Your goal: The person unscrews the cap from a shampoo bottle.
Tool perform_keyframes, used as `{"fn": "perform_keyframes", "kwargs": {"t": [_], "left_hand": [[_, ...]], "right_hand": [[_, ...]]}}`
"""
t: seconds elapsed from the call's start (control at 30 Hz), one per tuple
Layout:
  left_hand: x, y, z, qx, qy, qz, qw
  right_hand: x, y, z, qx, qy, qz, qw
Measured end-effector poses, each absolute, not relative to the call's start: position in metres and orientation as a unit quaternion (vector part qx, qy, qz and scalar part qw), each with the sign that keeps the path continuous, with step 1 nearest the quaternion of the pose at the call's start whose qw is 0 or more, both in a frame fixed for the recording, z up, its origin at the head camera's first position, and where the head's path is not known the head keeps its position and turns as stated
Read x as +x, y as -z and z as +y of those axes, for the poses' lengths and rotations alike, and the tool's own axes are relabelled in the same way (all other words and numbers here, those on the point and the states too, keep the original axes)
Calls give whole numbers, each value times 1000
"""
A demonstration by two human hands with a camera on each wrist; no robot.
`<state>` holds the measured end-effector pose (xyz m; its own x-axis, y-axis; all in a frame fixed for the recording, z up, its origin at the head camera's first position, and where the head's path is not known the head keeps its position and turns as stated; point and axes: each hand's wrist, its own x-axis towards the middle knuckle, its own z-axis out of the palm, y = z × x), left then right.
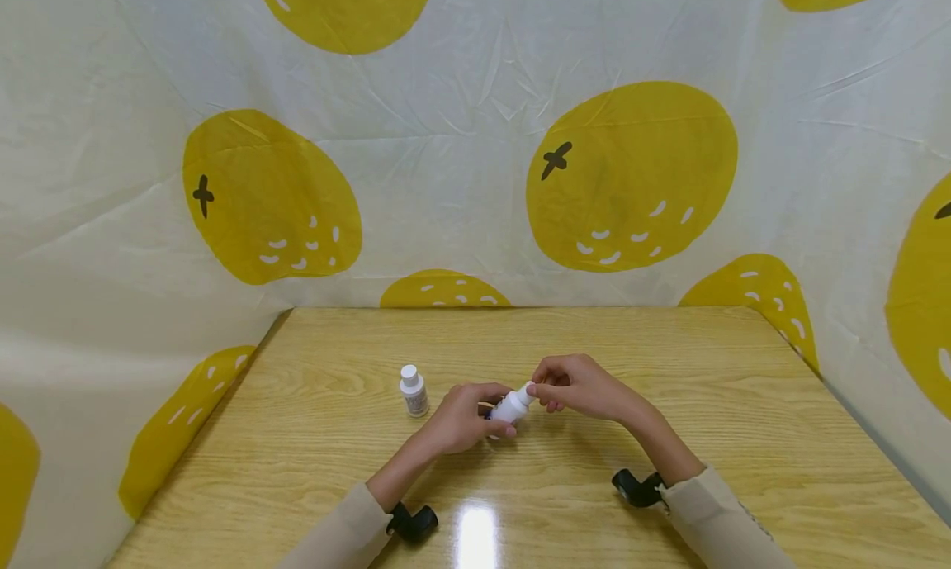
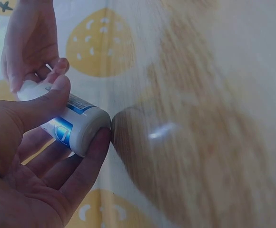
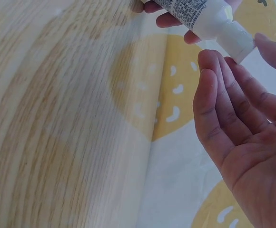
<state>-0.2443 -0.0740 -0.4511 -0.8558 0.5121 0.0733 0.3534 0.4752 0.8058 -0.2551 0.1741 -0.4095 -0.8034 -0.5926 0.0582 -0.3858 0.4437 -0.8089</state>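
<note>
My left hand (image 1: 462, 420) grips a small white plastic bottle (image 1: 508, 410) round its body, thumb on one side and fingers on the other. The bottle is tilted, its capped end pointing up and to the right. In the left wrist view its round base and a blue-and-white label (image 2: 64, 133) show between the fingers. My right hand (image 1: 583, 387) pinches the white cap (image 3: 237, 42) between thumb and forefinger, the other fingers curled below. Small dark print covers the label side (image 3: 188, 10) in the right wrist view. Standing upright left of my left hand is a second white capped bottle (image 1: 413, 394).
A light wood-grain table (image 1: 357, 338) lies under both hands. Behind it and along its sides hangs a white cloth (image 1: 446, 197) printed with yellow fruit. Black wrist mounts (image 1: 637, 488) sit at both sleeve cuffs. A bright reflection shows at the table's front.
</note>
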Motion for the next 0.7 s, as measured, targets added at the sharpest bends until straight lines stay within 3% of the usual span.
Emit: {"fn": "perform_keyframes", "kwargs": {"t": [0.7], "left_hand": [[-244,450,-73,248,-446,855,93]], "right_hand": [[-257,410,175,-288,438,843,120]]}}
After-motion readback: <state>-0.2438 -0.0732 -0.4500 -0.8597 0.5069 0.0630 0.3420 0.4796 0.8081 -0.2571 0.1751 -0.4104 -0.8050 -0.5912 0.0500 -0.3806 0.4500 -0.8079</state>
